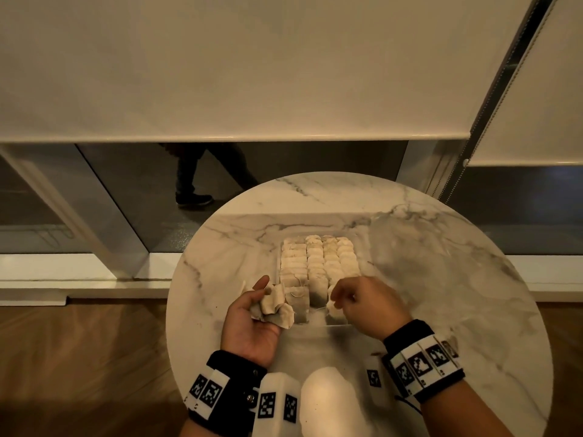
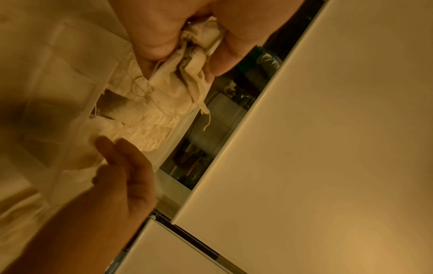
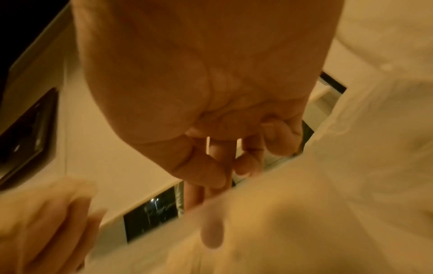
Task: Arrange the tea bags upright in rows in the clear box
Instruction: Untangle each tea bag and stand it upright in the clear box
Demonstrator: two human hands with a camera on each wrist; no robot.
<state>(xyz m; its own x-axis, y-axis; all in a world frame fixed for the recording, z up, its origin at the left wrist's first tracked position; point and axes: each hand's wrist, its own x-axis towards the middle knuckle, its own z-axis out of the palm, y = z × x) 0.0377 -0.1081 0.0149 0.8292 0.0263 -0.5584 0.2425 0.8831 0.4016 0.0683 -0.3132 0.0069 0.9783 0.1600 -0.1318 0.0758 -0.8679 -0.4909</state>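
Observation:
A clear box [image 1: 337,325] stands mid-table, packed with upright rows of pale tea bags [image 1: 318,260]; the rows [image 2: 145,126] also show in the left wrist view. My left hand [image 1: 257,298] hovers palm up at the box's near left corner, gripping a crumpled bunch of tea bags [image 1: 275,305], which the left wrist view shows between thumb and fingers [image 2: 199,44]. My right hand [image 1: 339,299] is at the near right corner, fingers curled, pinching one tea bag [image 1: 333,312] over a gap in the front row. The right wrist view is blurred.
The round marble table [image 1: 441,279] ends at its rim just left of my left hand. Behind it are a roller blind [image 1: 252,74] and a glass wall, beyond which a person's legs [image 1: 195,184] pass. The wooden floor [image 1: 79,357] lies to the left.

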